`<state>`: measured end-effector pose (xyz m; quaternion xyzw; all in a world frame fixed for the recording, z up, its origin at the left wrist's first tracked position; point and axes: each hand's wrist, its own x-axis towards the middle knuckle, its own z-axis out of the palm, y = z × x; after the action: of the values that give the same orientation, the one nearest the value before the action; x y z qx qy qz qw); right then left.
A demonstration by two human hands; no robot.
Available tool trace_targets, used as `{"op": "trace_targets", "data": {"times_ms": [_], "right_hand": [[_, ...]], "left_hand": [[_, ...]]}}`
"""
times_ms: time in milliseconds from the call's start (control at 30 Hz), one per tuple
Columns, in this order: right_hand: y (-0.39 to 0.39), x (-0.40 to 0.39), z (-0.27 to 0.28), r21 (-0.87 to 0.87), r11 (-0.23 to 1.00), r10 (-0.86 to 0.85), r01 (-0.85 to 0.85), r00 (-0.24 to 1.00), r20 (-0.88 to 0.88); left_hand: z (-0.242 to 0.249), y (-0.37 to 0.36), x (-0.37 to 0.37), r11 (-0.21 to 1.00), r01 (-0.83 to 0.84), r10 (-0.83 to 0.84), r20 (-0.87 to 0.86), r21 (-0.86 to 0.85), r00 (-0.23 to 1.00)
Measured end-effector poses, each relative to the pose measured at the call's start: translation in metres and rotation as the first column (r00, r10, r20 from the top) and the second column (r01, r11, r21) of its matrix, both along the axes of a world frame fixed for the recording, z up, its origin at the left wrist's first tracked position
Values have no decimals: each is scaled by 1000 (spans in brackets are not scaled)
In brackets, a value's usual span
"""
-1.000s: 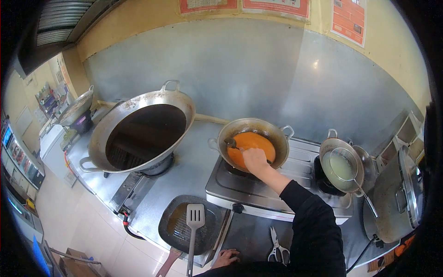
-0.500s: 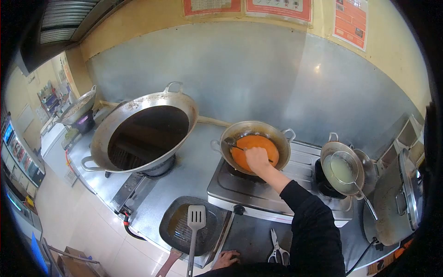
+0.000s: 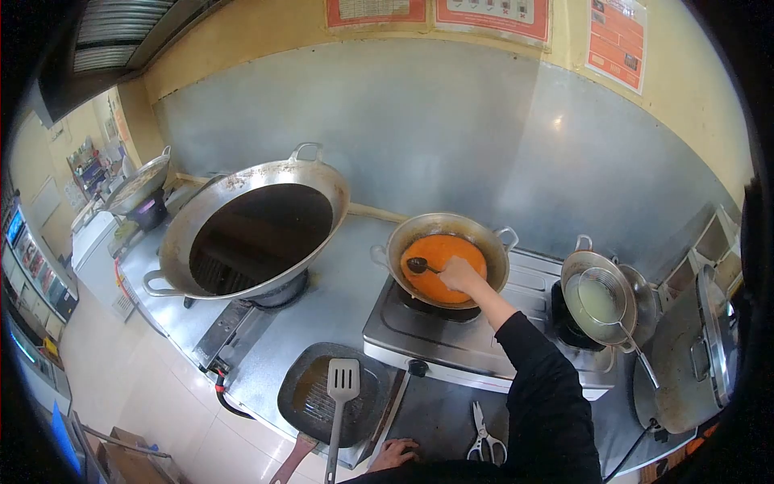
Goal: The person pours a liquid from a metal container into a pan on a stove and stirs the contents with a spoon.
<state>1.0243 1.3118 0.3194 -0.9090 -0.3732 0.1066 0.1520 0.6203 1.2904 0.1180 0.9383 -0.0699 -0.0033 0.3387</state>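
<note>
My right hand (image 3: 461, 276) is closed around the handle of a dark ladle (image 3: 418, 265) above an orange sauce (image 3: 435, 250). The ladle's bowl sits at the sauce's surface, left of the hand. A two-handled metal wok (image 3: 493, 234) holds the sauce on the left burner of the gas stove (image 3: 451, 355). At the bottom, my left hand (image 3: 393, 454) lies with its fingers on the counter edge, holding nothing I can see. Beside it is a square grill pan (image 3: 294, 403) with a slotted spatula (image 3: 343, 387) lying across it.
A large wok (image 3: 250, 173) of dark liquid stands at left. On the right burner, a strainer (image 3: 597, 294) rests in a smaller wok (image 3: 574, 262). Scissors (image 3: 486, 436) lie on the counter, and a big lidded pot (image 3: 677, 363) stands at far right.
My right hand has shifted slightly right and down with the ladle. The ladle's bowl has moved from the wok's left side into the sauce area. My left hand stays in place.
</note>
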Motion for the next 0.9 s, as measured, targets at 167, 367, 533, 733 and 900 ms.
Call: {"op": "trace_targets", "data": {"times_ms": [167, 367, 533, 733, 900], "right_hand": [[3, 18, -19, 29, 962, 269, -270, 963, 34], [-13, -13, 36, 2, 1000, 13, -13, 967, -256], [-7, 6, -4, 120, 987, 85, -107, 981, 176], [-5, -4, 12, 229, 969, 76, -89, 995, 64], [-10, -3, 8, 83, 985, 136, -152, 976, 172]], "left_hand": [[4, -1, 0, 1000, -7, 7, 28, 1, 1000], [11, -1, 0, 1000, -7, 7, 10, -7, 1000], [7, 0, 0, 1000, 1, -1, 9, 4, 1000], [0, 0, 0, 1000, 9, -9, 14, 19, 1000], [3, -1, 0, 1000, -5, 6, 24, -20, 1000]]}}
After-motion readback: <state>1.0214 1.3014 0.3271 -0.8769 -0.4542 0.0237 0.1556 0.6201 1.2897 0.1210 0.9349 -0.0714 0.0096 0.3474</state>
